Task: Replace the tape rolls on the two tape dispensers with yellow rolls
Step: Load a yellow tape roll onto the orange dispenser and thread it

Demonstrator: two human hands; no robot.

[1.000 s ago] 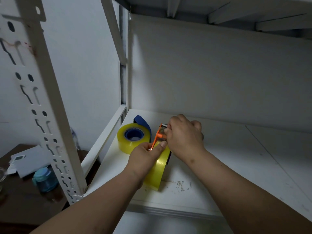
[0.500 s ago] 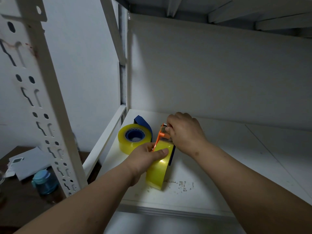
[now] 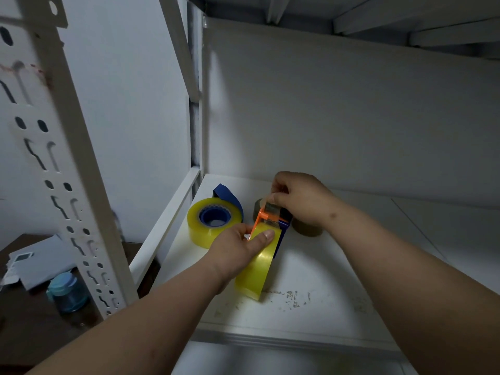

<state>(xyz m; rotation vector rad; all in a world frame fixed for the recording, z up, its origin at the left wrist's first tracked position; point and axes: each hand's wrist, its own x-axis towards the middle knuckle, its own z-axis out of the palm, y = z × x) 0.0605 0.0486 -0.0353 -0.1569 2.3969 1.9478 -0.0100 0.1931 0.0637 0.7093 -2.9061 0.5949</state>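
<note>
A yellow tape roll [image 3: 257, 269] stands on edge on the white shelf [image 3: 324, 280], mounted in a blue dispenser with an orange cutter head [image 3: 267, 217]. My left hand [image 3: 238, 250] grips this roll, thumb pressed on its top. My right hand [image 3: 297, 198] pinches the tape end at the cutter head. To the left, a second yellow roll [image 3: 213, 221] lies flat in a blue dispenser [image 3: 227, 194]. A brownish tape roll [image 3: 308, 230] sits behind my right hand, partly hidden.
The shelf's slotted white upright [image 3: 62, 163] stands close on the left, and a back panel [image 3: 351, 117] closes the bay. Below left, a dark table holds papers [image 3: 35, 263] and a blue-lidded jar [image 3: 67, 292]. Scuff marks [image 3: 292, 296] lie near the shelf's front edge.
My right hand has lifted up and back from the cutter head, pulling the tape end, and now uncovers the brownish roll behind it. My left hand stays on the yellow roll.
</note>
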